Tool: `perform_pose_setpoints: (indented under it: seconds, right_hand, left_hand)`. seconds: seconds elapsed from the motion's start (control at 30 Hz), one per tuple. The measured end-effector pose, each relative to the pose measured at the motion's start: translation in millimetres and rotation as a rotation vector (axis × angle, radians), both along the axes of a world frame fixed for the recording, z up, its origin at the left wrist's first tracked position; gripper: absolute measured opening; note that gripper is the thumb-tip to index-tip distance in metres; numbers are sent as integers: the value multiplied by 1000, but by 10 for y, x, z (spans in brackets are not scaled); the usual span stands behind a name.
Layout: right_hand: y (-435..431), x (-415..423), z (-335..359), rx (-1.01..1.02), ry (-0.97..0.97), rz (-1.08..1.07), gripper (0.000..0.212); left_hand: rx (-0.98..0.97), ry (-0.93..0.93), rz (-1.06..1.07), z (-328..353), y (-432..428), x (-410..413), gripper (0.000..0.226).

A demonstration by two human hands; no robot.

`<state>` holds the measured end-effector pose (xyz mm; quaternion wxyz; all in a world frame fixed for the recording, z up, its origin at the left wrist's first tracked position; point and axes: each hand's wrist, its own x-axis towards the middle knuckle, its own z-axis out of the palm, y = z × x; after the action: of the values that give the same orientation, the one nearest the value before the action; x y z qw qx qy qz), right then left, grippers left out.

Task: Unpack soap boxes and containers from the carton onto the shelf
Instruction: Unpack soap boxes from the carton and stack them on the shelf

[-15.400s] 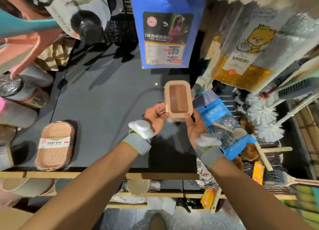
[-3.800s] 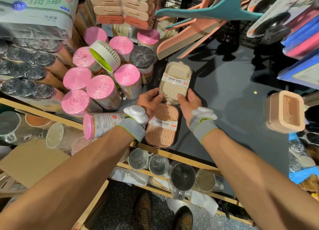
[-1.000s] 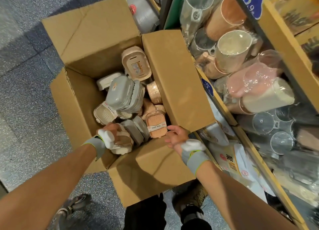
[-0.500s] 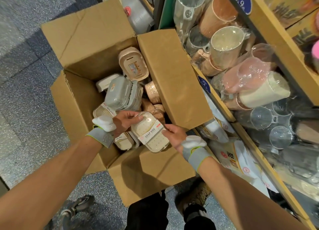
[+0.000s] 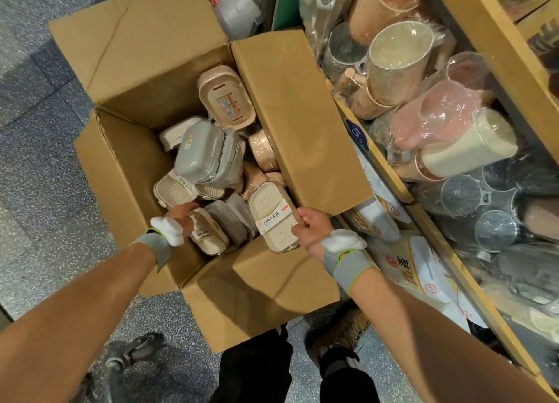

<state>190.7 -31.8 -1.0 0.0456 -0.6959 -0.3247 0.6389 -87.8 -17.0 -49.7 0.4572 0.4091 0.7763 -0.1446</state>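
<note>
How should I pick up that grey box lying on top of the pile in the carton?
Come straight down from above: the carton walls block the sides. The grey box lies uppermost, tilted, nothing on it. Grip across its narrower width, thumb on one long side, fingers on the other; its rounded top would probably slip.

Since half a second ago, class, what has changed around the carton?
The left hand let go of the cream soap box and dropped to a second soap box lying in the carton; the right hand holds the cream one alone. The grey box stayed put.
</note>
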Motion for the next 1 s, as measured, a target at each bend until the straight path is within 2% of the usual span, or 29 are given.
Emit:
perform_pose_setpoints:
  seconds: [0.17,0.47,0.63,0.77,1.0]
  right_hand:
    - [-13,37,-63,-3,14,-41,30]
    - [10,76,-42,-9,38,-96,29]
    - [21,82,-6,6,50,-136,32]
    - [15,84,44,-5,77,-171,35]
    - [-23,123,287,28,89,-194,30]
  left_hand:
    - [-76,11,-213,-178,-67,-47,55]
    - [-170,193,-522,-127,-36,65,62]
    - [-244,165,-607,-104,16,122,52]
    - [-182,202,-691,-138,12,134,67]
    - [-237,226,-846,30,80,100,56]
